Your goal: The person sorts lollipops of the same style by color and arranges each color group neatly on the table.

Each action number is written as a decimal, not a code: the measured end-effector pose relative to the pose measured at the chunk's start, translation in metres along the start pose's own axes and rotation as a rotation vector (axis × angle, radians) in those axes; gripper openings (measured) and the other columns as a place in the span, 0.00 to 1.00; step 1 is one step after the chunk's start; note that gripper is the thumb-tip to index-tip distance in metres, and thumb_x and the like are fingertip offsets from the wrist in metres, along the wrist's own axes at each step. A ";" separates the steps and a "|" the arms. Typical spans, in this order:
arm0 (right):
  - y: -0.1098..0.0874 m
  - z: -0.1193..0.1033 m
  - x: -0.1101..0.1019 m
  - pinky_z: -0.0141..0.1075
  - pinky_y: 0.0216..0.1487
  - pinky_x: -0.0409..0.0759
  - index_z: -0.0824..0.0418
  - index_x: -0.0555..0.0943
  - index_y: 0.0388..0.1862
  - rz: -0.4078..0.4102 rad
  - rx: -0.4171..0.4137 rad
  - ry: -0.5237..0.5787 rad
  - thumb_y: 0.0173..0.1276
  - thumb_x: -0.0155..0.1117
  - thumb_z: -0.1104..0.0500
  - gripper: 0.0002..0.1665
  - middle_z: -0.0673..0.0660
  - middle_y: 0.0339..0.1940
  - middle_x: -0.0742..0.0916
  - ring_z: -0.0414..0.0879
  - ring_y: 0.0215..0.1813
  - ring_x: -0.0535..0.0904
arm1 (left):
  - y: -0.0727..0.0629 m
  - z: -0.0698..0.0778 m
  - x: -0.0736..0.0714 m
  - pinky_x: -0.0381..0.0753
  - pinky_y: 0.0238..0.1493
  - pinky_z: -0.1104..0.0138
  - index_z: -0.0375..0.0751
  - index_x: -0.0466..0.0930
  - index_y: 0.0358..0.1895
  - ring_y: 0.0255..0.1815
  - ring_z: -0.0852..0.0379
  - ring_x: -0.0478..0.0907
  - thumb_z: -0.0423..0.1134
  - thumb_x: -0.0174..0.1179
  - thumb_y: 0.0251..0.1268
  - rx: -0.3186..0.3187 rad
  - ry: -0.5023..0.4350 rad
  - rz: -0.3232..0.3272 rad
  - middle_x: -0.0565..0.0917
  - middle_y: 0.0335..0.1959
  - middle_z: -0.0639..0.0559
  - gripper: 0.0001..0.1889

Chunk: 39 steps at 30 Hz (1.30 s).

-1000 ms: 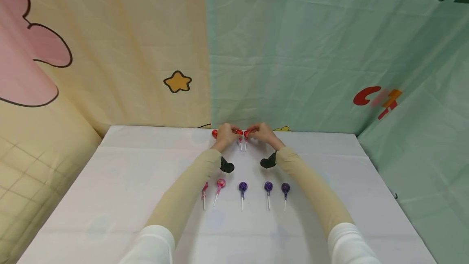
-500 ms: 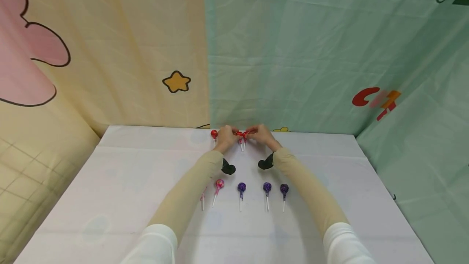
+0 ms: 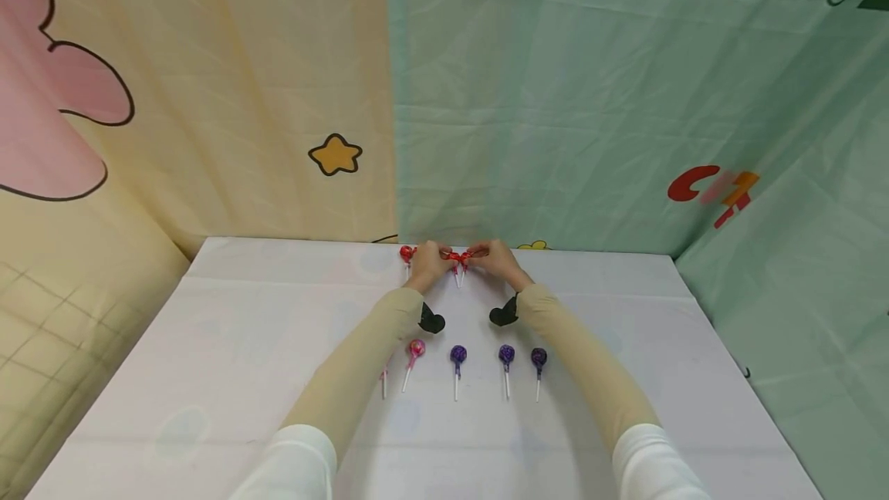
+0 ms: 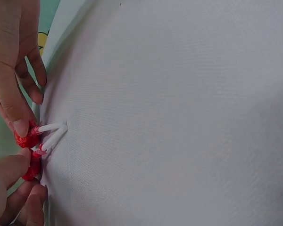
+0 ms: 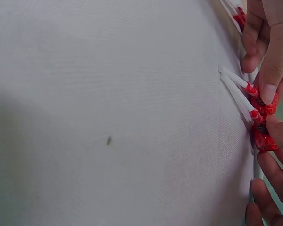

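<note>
In the head view, my left hand [image 3: 430, 262] and right hand [image 3: 496, 259] work side by side at the table's far edge. The left one pinches a red-wrapped lollipop [image 4: 34, 168] by its candy end, between thumb and fingers. A second red lollipop [image 5: 262, 140] is pinched the same way by the right. Their heads sit close together, and both white sticks [image 4: 54, 136] point back toward me, meeting at the tips in a V. Just left of my left hand lies another red lollipop [image 3: 406, 253], partly covered by that hand.
Nearer on the white table [image 3: 174, 346] lie three purple lollipops [image 3: 458, 355] in a row. To their left are a pink lollipop [image 3: 417, 348] and another pink one [image 3: 384, 386] partly behind my left sleeve. Printed curtains [image 3: 521, 137] rise behind the far edge.
The two held red lollipops have come closer together; their stick ends, apart a second ago, now meet. The other lollipops stay where they were.
</note>
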State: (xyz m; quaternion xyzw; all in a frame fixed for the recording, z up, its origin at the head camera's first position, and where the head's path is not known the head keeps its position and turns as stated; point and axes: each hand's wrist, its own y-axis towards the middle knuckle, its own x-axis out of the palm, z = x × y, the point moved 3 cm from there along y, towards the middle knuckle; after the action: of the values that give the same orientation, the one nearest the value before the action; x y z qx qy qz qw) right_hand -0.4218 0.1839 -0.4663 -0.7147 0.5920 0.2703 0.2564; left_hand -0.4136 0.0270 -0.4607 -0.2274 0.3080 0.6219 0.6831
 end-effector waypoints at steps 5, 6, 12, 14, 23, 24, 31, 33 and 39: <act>-0.001 0.000 0.000 0.44 0.53 0.78 0.65 0.82 0.52 0.008 0.013 -0.002 0.64 0.67 0.56 0.20 0.63 0.48 0.87 0.53 0.51 0.83 | -0.002 0.001 -0.001 0.80 0.49 0.60 0.35 0.85 0.48 0.46 0.49 0.84 0.35 0.68 0.57 -0.015 -0.026 -0.003 0.88 0.42 0.42 0.15; -0.001 0.001 0.000 0.44 0.54 0.78 0.65 0.82 0.52 0.009 0.015 -0.001 0.64 0.67 0.55 0.21 0.63 0.48 0.87 0.53 0.51 0.83 | -0.003 0.001 -0.001 0.80 0.50 0.60 0.35 0.85 0.48 0.46 0.49 0.84 0.36 0.68 0.57 -0.024 -0.030 -0.005 0.88 0.42 0.42 0.15; -0.004 0.003 0.001 0.45 0.54 0.78 0.65 0.81 0.53 0.004 0.017 0.004 0.64 0.68 0.54 0.22 0.63 0.49 0.87 0.54 0.51 0.82 | -0.009 0.002 -0.006 0.80 0.48 0.60 0.35 0.84 0.49 0.44 0.49 0.84 0.35 0.66 0.59 -0.066 -0.039 -0.027 0.88 0.41 0.41 0.15; -0.005 0.003 0.001 0.44 0.54 0.78 0.64 0.81 0.54 0.000 0.022 -0.004 0.64 0.68 0.54 0.22 0.63 0.49 0.87 0.54 0.51 0.82 | -0.011 0.001 -0.009 0.80 0.47 0.61 0.35 0.84 0.49 0.44 0.50 0.84 0.34 0.66 0.59 -0.066 -0.039 -0.029 0.88 0.41 0.41 0.15; -0.012 -0.003 -0.006 0.44 0.52 0.77 0.63 0.80 0.56 -0.015 0.034 -0.019 0.64 0.66 0.56 0.23 0.64 0.50 0.86 0.56 0.52 0.81 | -0.010 -0.003 -0.018 0.79 0.39 0.66 0.37 0.84 0.50 0.39 0.51 0.83 0.34 0.67 0.58 -0.052 -0.066 -0.044 0.87 0.40 0.42 0.16; -0.013 -0.004 -0.006 0.44 0.52 0.77 0.63 0.79 0.56 -0.013 0.036 -0.021 0.64 0.66 0.56 0.23 0.64 0.50 0.86 0.56 0.52 0.81 | -0.010 -0.003 -0.020 0.78 0.38 0.67 0.37 0.84 0.50 0.39 0.51 0.83 0.33 0.67 0.57 -0.052 -0.074 -0.047 0.87 0.40 0.42 0.16; -0.019 -0.005 -0.010 0.38 0.41 0.77 0.62 0.80 0.55 0.004 0.028 -0.056 0.65 0.65 0.57 0.20 0.63 0.50 0.85 0.55 0.49 0.80 | -0.017 -0.003 -0.033 0.78 0.38 0.65 0.37 0.83 0.51 0.40 0.49 0.83 0.32 0.66 0.58 -0.051 -0.114 -0.044 0.87 0.40 0.41 0.16; -0.021 -0.008 -0.011 0.37 0.38 0.77 0.61 0.81 0.55 0.005 0.013 -0.085 0.65 0.65 0.57 0.20 0.62 0.50 0.86 0.55 0.49 0.81 | -0.019 -0.006 -0.036 0.78 0.39 0.65 0.37 0.83 0.51 0.41 0.48 0.83 0.32 0.66 0.57 -0.035 -0.122 -0.038 0.87 0.40 0.41 0.16; -0.035 -0.016 -0.013 0.44 0.47 0.78 0.61 0.81 0.54 0.007 -0.041 -0.147 0.65 0.66 0.57 0.19 0.62 0.50 0.86 0.55 0.49 0.81 | -0.028 -0.016 -0.048 0.78 0.36 0.67 0.35 0.83 0.51 0.41 0.48 0.83 0.33 0.66 0.58 0.004 -0.138 -0.030 0.87 0.40 0.40 0.16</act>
State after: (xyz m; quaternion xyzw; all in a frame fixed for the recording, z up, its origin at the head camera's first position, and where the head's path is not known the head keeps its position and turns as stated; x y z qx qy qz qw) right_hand -0.3877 0.1878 -0.4441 -0.6960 0.5683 0.3350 0.2834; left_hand -0.3900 -0.0216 -0.4396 -0.1873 0.2581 0.6251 0.7125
